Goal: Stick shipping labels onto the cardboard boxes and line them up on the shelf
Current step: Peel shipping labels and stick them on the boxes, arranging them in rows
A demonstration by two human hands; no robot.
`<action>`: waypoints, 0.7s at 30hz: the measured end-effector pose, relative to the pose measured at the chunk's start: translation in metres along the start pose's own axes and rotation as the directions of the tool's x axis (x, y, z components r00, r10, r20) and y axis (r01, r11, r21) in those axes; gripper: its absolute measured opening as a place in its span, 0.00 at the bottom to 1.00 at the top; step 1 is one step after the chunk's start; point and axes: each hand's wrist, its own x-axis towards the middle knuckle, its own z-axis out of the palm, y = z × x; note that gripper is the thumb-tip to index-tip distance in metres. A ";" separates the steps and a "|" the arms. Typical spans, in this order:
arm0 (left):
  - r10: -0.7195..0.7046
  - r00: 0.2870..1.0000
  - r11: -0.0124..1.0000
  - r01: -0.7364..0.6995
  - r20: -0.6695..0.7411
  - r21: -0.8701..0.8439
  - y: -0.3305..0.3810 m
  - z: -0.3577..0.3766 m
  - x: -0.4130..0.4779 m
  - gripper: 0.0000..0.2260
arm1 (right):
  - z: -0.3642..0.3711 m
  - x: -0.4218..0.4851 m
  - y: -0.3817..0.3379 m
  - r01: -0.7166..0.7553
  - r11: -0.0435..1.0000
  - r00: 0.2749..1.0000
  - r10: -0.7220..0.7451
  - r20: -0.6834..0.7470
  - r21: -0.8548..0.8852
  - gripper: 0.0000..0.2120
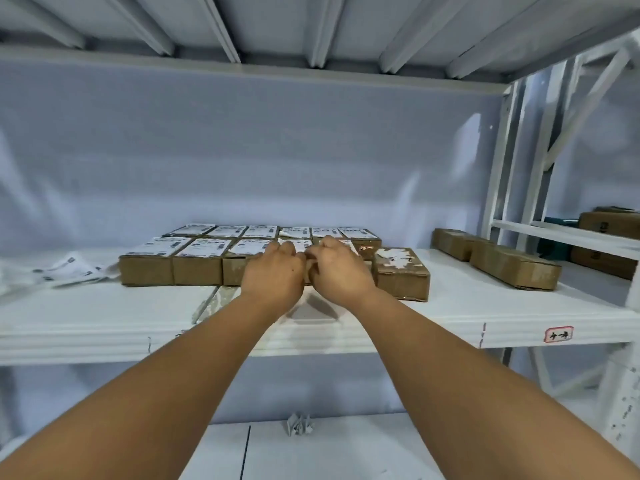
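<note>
Two tight rows of label-topped cardboard boxes (197, 261) sit mid-way along the shelf (104, 313). A torn-label box (401, 271) lies just beside their right end, two bare boxes (512, 268) lie nearer the right edge, and loose labels (69, 270) lie at the left.

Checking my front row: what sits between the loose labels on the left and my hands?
Head view: three labelled boxes stand side by side between the loose labels and the left hand.

We have one wide view from the head, facing forward and slightly down, near enough that the left hand (273, 273) and right hand (341, 270) meet mid-frame, with the boxes (197, 268) just beyond them and the upper shelf (311, 32) well above them.
</note>
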 end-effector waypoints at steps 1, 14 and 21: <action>-0.010 1.000 1.000 0.010 -0.007 0.017 -0.014 -0.001 -0.004 0.12 | 0.005 0.005 -0.012 0.021 1.000 1.000 -0.021 0.011 0.004 0.14; -0.466 0.884 0.881 0.464 -0.011 -0.090 -0.201 0.003 -0.068 0.12 | 0.083 0.060 -0.168 0.263 0.954 0.947 -0.284 0.148 0.146 0.17; -0.601 0.796 0.798 0.603 0.067 -0.008 -0.298 0.025 -0.090 0.14 | 0.134 0.078 -0.227 0.264 0.918 0.902 -0.343 0.262 0.296 0.18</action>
